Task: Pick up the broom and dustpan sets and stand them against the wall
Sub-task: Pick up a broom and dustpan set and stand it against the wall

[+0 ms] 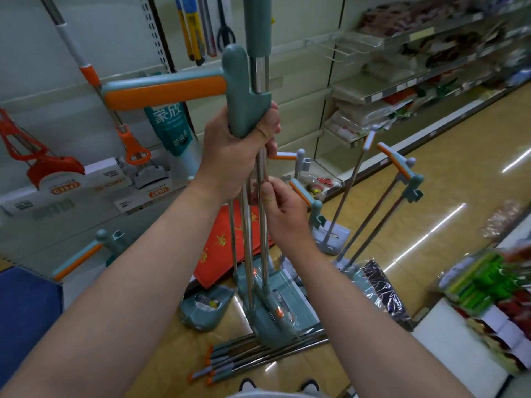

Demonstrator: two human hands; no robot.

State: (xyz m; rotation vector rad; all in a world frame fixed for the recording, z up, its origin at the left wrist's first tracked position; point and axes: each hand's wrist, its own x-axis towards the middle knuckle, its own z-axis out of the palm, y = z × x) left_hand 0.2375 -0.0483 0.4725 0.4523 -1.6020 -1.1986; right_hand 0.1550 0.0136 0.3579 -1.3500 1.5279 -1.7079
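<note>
Here, left hand [230, 156] gripping broom set [237, 81], right hand [283, 214] pinching pole [261, 168], open floor [431, 196] rightward.

Teal dustpan [275, 314] with an orange-striped handle [166, 90]; red cloth [227, 254] with gold characters.

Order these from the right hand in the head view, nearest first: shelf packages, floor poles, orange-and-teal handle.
From the right hand:
1. Orange-and-teal handle, just right of it.
2. Floor poles, below, by the feet.
3. Shelf packages, far upper right.
</note>
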